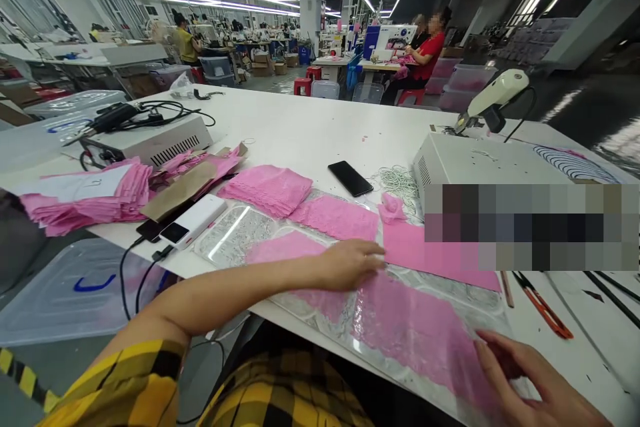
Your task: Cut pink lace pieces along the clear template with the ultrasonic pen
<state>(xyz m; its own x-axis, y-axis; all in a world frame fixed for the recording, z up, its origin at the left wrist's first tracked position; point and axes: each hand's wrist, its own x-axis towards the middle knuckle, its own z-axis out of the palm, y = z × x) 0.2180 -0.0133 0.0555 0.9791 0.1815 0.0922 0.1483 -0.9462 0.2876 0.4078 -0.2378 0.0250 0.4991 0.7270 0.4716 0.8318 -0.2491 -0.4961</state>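
Note:
My left hand (353, 263) lies palm down, fingers stretched out, on a clear plastic template (227, 233) with pink fabric pieces on it. Under its wrist is one pink piece (280, 248), partly hidden by the forearm. To its right, another pink piece (410, 317) shows through a shiny clear plastic sheet (361, 340). My right hand (535, 373) has thumb and forefinger together at that sheet's right edge. Beyond the hands lie a pink stack (270, 188), a flat pink piece (337, 215) and a smooth pink rectangle (440, 257).
A black phone (350, 177) lies beyond the template, near tangled pale cord (397, 183). At left are a pink fabric bundle (95, 193), a white power bank (195, 219) and a control box (165, 140) with cables. An orange-handled cutter (545, 307) lies at right.

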